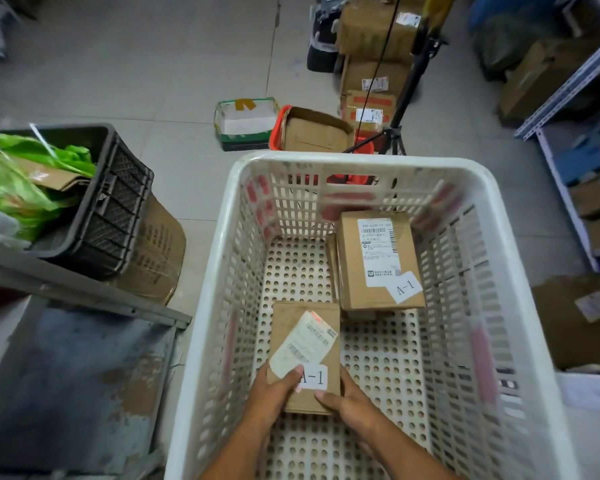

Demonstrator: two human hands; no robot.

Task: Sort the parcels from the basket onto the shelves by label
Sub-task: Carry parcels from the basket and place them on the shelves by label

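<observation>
A white perforated basket point(506, 306) fills the lower middle of the head view. Inside it lie two brown cardboard parcels, each with a white sticker reading A-1. The nearer small parcel point(302, 327) sits at the basket's front left. My left hand point(274, 393) grips its left near corner, thumb over the sticker. My right hand point(347, 398) grips its right near edge. The second, larger parcel point(378, 265) lies flat near the basket's far right wall, untouched by either hand.
A black crate point(115, 209) with green bags sits on a grey metal bench at left. Open boxes and stacked cartons point(371, 81) stand on the tiled floor beyond the basket, beside a black tripod point(399, 126). A blue-grey shelf point(568, 98) with parcels runs along the right.
</observation>
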